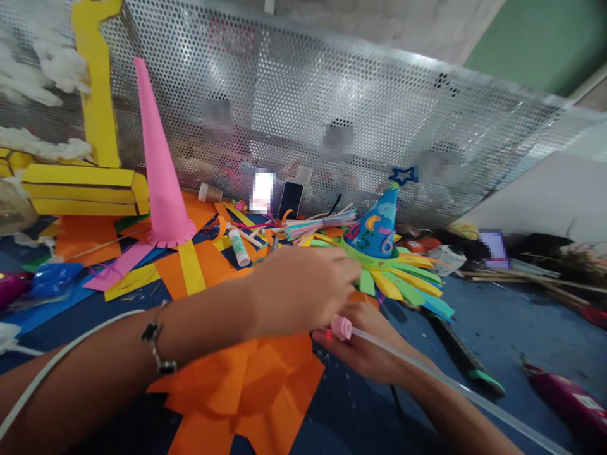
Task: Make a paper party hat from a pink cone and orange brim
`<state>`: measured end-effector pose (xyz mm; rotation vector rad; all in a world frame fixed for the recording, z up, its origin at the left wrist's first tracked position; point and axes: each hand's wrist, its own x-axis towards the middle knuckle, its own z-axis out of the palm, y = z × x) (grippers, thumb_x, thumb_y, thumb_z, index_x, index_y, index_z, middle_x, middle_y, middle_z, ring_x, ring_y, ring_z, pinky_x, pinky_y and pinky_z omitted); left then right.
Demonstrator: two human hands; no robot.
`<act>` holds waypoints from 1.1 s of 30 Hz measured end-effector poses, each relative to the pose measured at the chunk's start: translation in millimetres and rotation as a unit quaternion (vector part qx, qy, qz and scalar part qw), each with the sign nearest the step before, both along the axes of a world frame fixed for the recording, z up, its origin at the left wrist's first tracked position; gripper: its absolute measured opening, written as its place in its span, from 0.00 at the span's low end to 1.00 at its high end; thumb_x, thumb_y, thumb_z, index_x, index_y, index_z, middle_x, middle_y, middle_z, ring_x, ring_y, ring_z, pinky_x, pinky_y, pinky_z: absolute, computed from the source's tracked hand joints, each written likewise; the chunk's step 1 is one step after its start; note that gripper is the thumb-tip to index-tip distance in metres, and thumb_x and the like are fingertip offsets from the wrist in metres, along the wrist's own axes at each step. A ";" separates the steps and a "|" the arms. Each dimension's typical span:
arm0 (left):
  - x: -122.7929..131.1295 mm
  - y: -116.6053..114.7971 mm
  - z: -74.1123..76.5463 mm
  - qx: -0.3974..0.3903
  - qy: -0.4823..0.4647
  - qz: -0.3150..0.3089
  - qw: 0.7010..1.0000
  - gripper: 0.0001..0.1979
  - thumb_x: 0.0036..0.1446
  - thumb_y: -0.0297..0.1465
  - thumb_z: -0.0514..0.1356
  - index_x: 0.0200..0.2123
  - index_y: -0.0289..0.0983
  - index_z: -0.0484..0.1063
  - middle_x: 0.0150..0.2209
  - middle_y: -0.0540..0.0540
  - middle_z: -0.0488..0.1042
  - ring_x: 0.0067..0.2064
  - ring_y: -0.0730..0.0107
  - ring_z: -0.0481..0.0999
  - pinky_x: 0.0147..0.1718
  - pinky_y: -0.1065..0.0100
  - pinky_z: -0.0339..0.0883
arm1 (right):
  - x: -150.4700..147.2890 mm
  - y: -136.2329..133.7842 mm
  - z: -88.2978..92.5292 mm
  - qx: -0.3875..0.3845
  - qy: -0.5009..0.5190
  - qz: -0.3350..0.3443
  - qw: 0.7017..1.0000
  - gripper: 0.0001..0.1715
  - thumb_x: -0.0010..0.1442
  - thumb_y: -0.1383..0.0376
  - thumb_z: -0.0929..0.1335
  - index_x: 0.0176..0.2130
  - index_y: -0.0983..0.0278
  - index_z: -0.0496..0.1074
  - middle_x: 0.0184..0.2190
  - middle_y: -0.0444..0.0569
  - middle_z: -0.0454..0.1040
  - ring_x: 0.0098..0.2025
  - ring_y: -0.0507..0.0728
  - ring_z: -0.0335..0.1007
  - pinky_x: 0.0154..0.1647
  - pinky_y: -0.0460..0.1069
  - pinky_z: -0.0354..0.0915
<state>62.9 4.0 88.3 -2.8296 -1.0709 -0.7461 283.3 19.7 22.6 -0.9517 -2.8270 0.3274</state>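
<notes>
My right hand (367, 344) is wrapped around a hot glue gun, whose pink back end (342, 328) shows. A long clear glue stick (441, 377) runs out of it toward the lower right, and a small red light glows near my fingers. My left hand (303, 287) reaches across with curled fingers, just above the right one; whatever it pinches is hidden. Beyond both hands stands a blue paper cone hat (379, 221) topped with a star, its brim fringed by green, yellow and blue strips (403, 284). Folded orange paper (251, 379) lies below my left wrist.
A tall pink paper cone (161, 158) stands left, by a yellow cardboard box shape (85, 189). A glue tube (239, 247), a bundle of thin sticks (317, 224) and a phone (290, 200) lie behind. At right are a green-ended cutter (469, 357) and a magenta tool (566, 395).
</notes>
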 end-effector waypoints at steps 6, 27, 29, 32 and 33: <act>-34.7 57.2 -32.0 -0.166 0.125 0.034 0.978 0.11 0.67 0.27 0.57 0.39 0.35 0.80 0.44 0.39 0.82 0.46 0.57 0.81 0.43 0.62 0.70 | -0.3 -0.6 6.9 -0.026 0.003 0.017 1.000 0.20 0.73 0.54 0.63 0.32 0.62 0.67 0.29 0.46 0.71 0.29 0.53 0.62 0.30 0.51 0.49; -45.1 80.0 -69.0 -0.233 0.116 -0.030 0.965 0.13 0.61 0.26 0.61 0.44 0.40 0.85 0.44 0.43 0.84 0.47 0.59 0.80 0.46 0.64 0.68 | 2.6 -1.3 10.3 -0.028 0.014 -0.025 0.999 0.19 0.71 0.53 0.64 0.32 0.62 0.66 0.28 0.44 0.70 0.27 0.52 0.63 0.29 0.50 0.48; -44.6 80.1 -69.7 -0.234 0.113 -0.027 0.965 0.12 0.59 0.25 0.62 0.41 0.40 0.85 0.42 0.43 0.83 0.47 0.58 0.79 0.46 0.63 0.68 | 2.0 -1.6 10.1 -0.027 0.016 -0.026 0.999 0.18 0.71 0.54 0.64 0.32 0.62 0.66 0.28 0.44 0.70 0.27 0.52 0.63 0.29 0.50 0.48; -44.7 80.7 -70.0 -0.236 0.101 -0.011 0.967 0.12 0.58 0.25 0.63 0.41 0.39 0.85 0.43 0.42 0.82 0.48 0.57 0.79 0.48 0.62 0.67 | 2.7 -1.4 9.9 -0.026 0.019 -0.029 0.999 0.18 0.71 0.54 0.65 0.32 0.62 0.66 0.28 0.45 0.70 0.28 0.52 0.64 0.30 0.50 0.49; -44.9 80.7 -69.3 -0.237 0.096 -0.003 0.967 0.11 0.58 0.25 0.63 0.40 0.38 0.85 0.44 0.42 0.82 0.48 0.56 0.78 0.48 0.61 0.67 | 3.2 -1.2 10.0 -0.026 0.021 -0.030 0.999 0.18 0.71 0.54 0.65 0.32 0.62 0.66 0.29 0.45 0.70 0.29 0.52 0.64 0.30 0.50 0.50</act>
